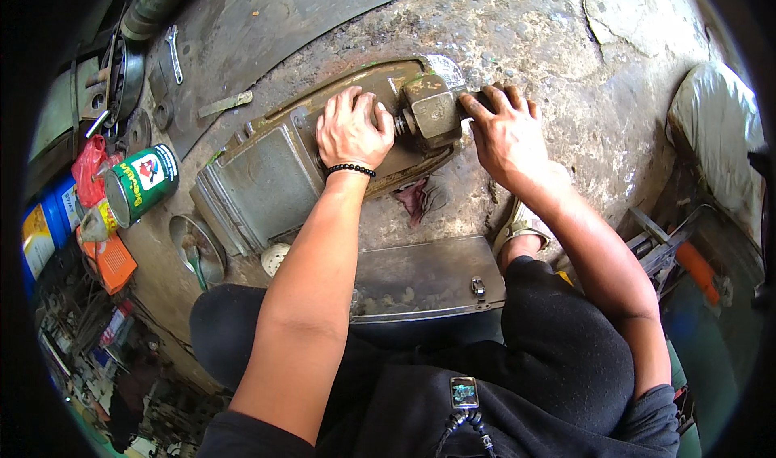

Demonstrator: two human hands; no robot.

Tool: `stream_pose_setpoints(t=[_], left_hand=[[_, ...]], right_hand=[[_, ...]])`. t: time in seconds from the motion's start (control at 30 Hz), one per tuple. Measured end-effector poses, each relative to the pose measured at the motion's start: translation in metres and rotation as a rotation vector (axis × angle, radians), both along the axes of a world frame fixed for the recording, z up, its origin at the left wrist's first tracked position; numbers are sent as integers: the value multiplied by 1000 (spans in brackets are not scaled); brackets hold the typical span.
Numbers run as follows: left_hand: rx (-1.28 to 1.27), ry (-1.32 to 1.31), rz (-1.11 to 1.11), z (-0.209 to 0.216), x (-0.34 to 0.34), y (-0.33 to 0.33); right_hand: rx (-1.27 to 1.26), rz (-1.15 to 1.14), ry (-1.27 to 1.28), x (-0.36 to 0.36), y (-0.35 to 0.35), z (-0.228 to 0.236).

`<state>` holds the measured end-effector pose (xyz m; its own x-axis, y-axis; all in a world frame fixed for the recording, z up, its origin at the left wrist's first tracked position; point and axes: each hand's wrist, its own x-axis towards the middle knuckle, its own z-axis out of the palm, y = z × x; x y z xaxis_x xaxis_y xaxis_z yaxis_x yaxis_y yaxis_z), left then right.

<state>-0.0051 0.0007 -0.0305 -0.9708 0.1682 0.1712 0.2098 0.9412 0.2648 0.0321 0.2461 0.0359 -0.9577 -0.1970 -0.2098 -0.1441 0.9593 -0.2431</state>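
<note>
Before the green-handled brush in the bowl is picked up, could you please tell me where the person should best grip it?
I'd pinch the green handle from the person's own side, probably with the left hand, the nearer one. The handle points toward the person, reaching the near rim of the bowl, while the other end lies deeper inside.

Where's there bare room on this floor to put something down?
The widest bare patch is the floor beyond the right hand, between the metal sheet and the pale sack. The sheet's middle is mostly bare too. The left is crowded around the green can and bowl; a rag lies beside the machine part.
</note>
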Motion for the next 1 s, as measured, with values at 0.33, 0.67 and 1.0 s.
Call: stream_pose_setpoints(t=[0.33, 0.67, 1.0], left_hand=[[9, -2, -13, -4, -1, -2], [-8, 12, -5, -2, 0, 0], [-18, -12, -6, 3, -1, 0]], right_hand=[[40, 99, 20, -2, 4, -3], [41, 126, 19, -4, 6, -2], [66, 57, -33, -7, 10, 2]])
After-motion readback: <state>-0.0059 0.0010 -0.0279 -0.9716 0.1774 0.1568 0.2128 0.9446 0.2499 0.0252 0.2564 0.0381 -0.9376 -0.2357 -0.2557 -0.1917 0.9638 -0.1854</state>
